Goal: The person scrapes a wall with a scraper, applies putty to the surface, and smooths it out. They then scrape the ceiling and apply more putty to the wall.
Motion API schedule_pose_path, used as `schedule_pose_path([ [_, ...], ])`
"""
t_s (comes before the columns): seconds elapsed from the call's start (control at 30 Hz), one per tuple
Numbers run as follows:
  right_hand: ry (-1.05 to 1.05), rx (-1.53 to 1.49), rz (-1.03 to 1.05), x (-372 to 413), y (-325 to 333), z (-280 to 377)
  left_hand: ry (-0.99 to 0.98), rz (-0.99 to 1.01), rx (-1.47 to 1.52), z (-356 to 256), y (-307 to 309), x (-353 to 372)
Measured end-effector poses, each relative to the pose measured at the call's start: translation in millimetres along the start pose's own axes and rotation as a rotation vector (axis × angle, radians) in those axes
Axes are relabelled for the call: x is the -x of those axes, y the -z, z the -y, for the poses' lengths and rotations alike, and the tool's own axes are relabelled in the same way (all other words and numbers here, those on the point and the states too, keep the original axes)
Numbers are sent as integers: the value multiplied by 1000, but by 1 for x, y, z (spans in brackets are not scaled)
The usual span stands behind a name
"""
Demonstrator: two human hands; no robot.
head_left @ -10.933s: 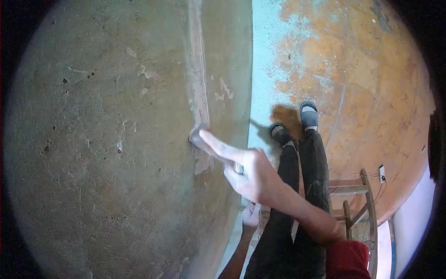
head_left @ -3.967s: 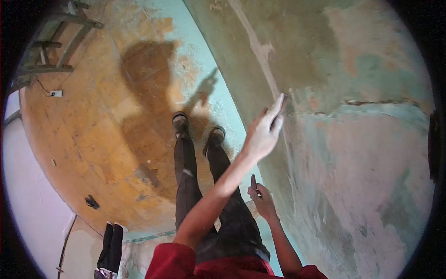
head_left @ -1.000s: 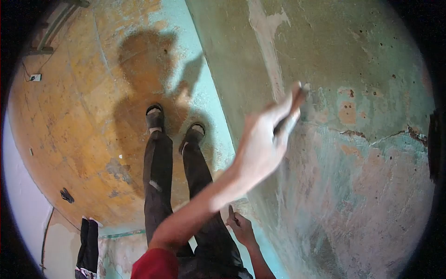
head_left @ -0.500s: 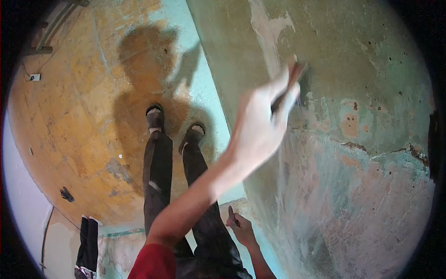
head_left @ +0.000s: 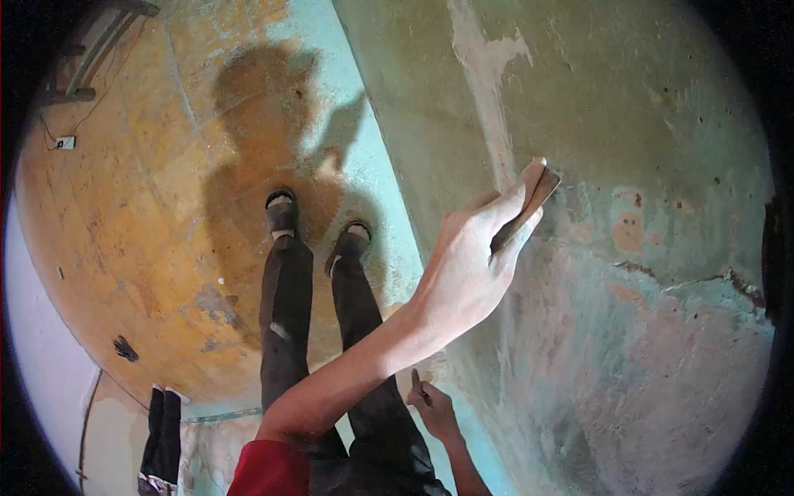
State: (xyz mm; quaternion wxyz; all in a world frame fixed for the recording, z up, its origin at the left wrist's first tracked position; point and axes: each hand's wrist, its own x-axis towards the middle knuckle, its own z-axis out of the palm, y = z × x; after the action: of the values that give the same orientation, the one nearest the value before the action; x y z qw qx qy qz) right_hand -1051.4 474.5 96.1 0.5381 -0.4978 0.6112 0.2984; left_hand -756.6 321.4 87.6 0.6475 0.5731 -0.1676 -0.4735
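My left hand point(head_left: 471, 264), at the end of the red-sleeved arm, is closed around a thin, flat brown scraper point(head_left: 531, 207). It pinches the scraper between thumb and fingers, with the scraper's edge right at the wall point(head_left: 628, 355). Lower down, near my right leg, my right hand point(head_left: 437, 412) is closed on a slim dark tool point(head_left: 418, 383) whose tip points up; most of it is hidden in the fingers. Above my left hand, a pale smeared strip point(head_left: 484, 83) runs down the greenish wall.
The lower wall is pinkish and patchy, with a jagged crack point(head_left: 703, 277) at right. My sandalled feet point(head_left: 281, 213) stand on the worn orange floor point(head_left: 149, 231). A dark glove point(head_left: 125, 348), a white socket box point(head_left: 65, 142) and wooden bars point(head_left: 103, 50) lie leftward. Another person's dark-trousered legs point(head_left: 161, 438) show lower left.
My left hand has moved down along the wall with the scraper and is less blurred now. My right hand holds its tool in nearly the same place.
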Motion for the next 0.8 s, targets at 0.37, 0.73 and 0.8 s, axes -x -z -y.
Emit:
schedule_pose_path([
  [0.37, 37, -109, -9, -2, -12, 7, -13, -2, -7, 3, -8, 7],
  [0.73, 91, -41, 2, -1, -11, -11, 160, 67, -41, -20, 21, -31],
  [0.8, 77, -26, 10, -10, -13, -17, -1, 2, -41, -4, 7, -19],
])
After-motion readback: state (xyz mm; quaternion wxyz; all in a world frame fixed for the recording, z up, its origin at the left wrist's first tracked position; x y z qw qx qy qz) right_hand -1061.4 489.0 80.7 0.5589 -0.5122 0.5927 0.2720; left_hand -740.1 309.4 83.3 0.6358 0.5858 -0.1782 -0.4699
